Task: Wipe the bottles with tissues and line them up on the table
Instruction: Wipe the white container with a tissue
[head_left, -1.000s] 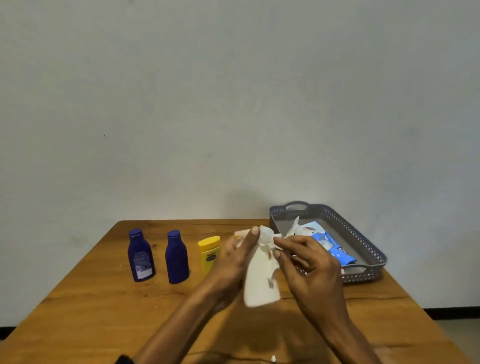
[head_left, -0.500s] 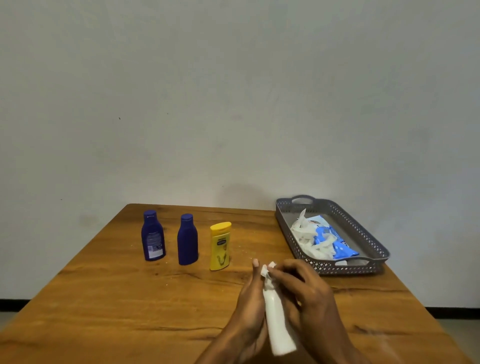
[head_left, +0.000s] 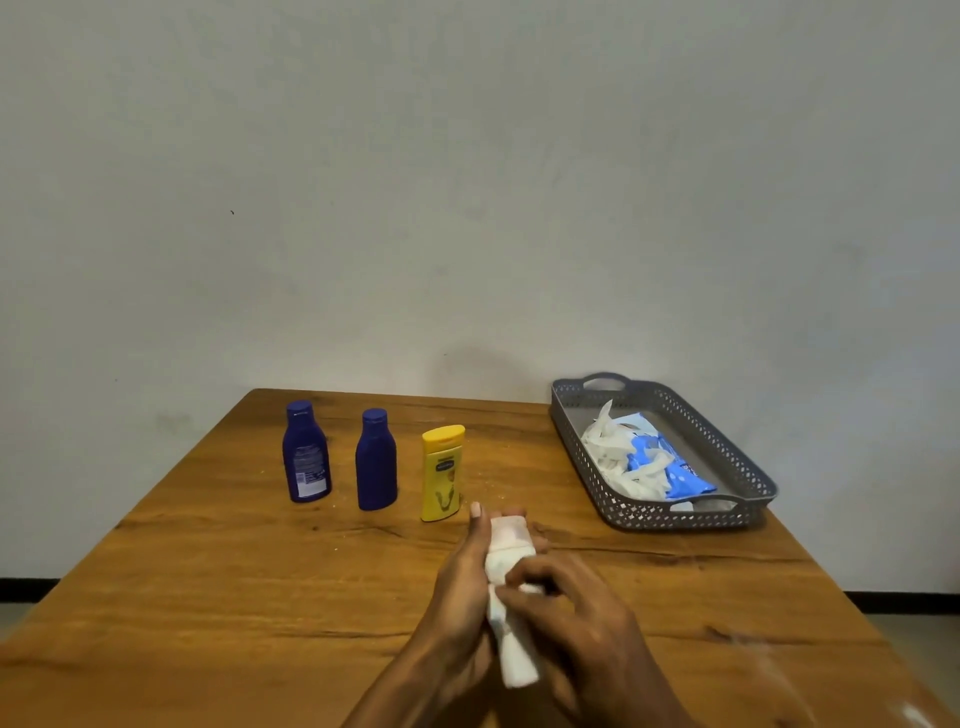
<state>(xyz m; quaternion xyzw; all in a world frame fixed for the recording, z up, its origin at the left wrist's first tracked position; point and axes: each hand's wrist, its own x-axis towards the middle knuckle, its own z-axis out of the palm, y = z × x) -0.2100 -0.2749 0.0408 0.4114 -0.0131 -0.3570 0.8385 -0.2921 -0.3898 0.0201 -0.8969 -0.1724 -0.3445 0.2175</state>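
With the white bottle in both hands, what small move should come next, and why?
Probably finish rubbing the tissue down the white bottle: the left hand holds it, the right hand presses tissue mid-body. Then stand it right of the yellow bottle.

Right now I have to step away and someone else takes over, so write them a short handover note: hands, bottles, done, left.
Left hand: holds the white bottle low over the near part of the table.
Right hand: fingers press a tissue against that bottle's side.
Standing upright in a row toward the far left: two blue bottles and the yellow bottle.
Gray basket at far right holds loose tissues and a blue wipes pack; no bottle shows in it.
Done: three bottles lined up.
Left: finish wiping the white bottle, then stand it right of the yellow one.
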